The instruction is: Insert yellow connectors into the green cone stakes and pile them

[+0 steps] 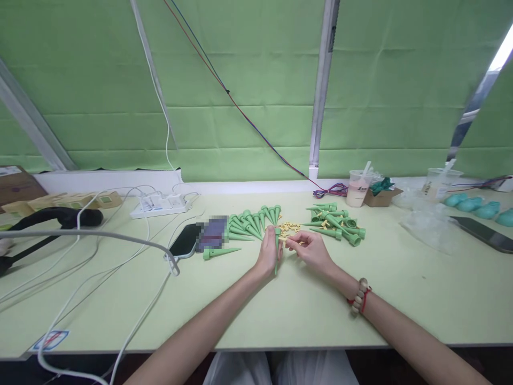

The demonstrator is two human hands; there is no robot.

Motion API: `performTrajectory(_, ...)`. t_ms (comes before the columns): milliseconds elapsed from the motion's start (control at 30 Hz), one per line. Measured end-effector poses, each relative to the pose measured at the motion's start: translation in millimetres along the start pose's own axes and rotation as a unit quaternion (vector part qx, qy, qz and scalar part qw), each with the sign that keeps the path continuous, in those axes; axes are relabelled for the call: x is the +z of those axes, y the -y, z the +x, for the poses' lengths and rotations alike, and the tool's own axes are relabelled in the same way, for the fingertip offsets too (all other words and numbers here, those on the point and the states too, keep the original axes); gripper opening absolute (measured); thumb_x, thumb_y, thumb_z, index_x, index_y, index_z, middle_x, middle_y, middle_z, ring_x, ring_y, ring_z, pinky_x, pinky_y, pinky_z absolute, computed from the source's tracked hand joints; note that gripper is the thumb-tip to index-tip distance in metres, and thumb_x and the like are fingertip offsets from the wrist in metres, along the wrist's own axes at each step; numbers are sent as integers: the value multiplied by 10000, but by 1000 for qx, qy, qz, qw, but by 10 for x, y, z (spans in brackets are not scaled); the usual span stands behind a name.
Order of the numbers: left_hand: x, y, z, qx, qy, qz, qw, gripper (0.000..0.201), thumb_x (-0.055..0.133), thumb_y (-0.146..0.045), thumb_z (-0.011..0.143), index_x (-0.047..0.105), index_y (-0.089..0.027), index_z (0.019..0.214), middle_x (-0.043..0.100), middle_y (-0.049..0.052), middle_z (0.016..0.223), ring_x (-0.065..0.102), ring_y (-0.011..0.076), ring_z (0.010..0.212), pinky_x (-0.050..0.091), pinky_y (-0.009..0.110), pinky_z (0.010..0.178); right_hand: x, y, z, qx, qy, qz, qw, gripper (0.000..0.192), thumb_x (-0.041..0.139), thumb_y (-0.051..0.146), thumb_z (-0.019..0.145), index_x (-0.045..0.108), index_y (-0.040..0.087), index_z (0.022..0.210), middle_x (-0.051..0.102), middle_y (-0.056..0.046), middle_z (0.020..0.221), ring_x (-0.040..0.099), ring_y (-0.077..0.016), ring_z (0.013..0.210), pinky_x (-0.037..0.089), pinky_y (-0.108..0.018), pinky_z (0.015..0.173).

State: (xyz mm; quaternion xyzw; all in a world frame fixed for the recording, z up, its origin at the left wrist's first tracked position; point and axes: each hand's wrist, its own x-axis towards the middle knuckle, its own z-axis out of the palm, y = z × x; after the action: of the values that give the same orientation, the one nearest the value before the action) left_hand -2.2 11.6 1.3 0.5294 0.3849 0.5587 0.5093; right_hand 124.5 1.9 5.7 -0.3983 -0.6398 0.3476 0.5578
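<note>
My left hand (267, 253) is closed round a green plastic spike (277, 251), its wide cap up and its point down toward me. Close beside it, my right hand (309, 248) pinches a small yellow piece (287, 244) against the spike's side. Behind both hands lies a loose pile of small yellow pieces (289, 227). Left of the pile, several green spikes (250, 221) are fanned out in a row, caps away from me. One more spike (218, 253) lies apart, nearer to me. To the right is a jumbled heap of green spikes (336, 222).
Two phones (185, 240) and a power strip (160, 204) with trailing white cables are on the left, near a black headset (60, 216). Drink cups (358, 187), a small cardboard box (382, 197), a plastic bag (427, 224) and a dark phone (484, 233) are on the right.
</note>
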Motion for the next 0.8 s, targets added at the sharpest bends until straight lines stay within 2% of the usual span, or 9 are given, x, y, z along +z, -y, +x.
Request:
performTrajectory(133,-26,21,0,31,21,8,999,550,317,-722,761,433,-209,921,308,-97,408,260,74,329,196,202,348,5,14,4,53,18,89,994,297,715,446,637,631,162,606,654,-33,597,591,-123,534,492,-231,486)
performTrajectory(267,-73,9,-6,63,59,50,995,474,319,-666,808,416,-215,920,251,-100,461,246,69,370,209,202,386,-23,43,11,175,46,185,966,322,790,427,533,638,148,582,652,-20,588,568,-91,500,514,-215,516)
performTrajectory(367,-107,-23,13,90,74,103,988,455,326,-643,822,425,-211,926,246,-94,481,254,72,404,217,205,413,-23,60,4,263,69,235,933,262,793,351,570,661,141,653,675,-34,662,576,-75,522,522,-191,547)
performTrajectory(433,-114,-58,43,85,70,125,986,457,335,-645,817,434,-209,910,245,-92,472,251,73,401,206,210,409,-10,69,6,279,72,228,930,235,753,348,637,657,145,703,680,-45,703,595,-89,551,531,-207,555)
performTrajectory(500,-109,-97,85,56,46,115,991,472,329,-661,808,438,-210,897,249,-93,453,242,73,377,190,215,391,1,80,14,220,61,162,960,252,681,400,716,646,156,763,679,-53,716,619,-123,590,535,-242,542)
performTrajectory(567,-102,-128,127,24,20,83,996,492,305,-678,803,439,-209,872,263,-93,427,238,72,348,184,220,372,-2,87,23,87,52,40,994,275,624,427,765,644,174,870,683,-57,749,640,-161,666,529,-265,550)
performTrajectory(600,-100,-139,144,10,18,67,998,503,291,-686,801,439,-208,845,271,-90,410,239,73,335,185,222,365,-10,87,26,15,51,-28,998,280,611,418,780,641,185,933,687,-59,781,644,-173,709,525,-271,565)
performTrajectory(667,-99,-148,162,-13,33,45,998,514,280,-698,797,429,-206,779,285,-84,378,250,72,315,193,222,357,-34,72,30,-97,49,-142,984,270,597,375,805,636,200,1006,692,-65,843,641,-181,764,517,-272,596)
performTrajectory(800,-76,-122,135,-44,54,49,996,518,313,-715,773,403,-209,705,275,-88,333,245,73,289,194,217,339,-73,0,31,-194,32,-260,945,193,532,327,865,663,185,872,694,-73,802,633,-180,727,498,-290,659)
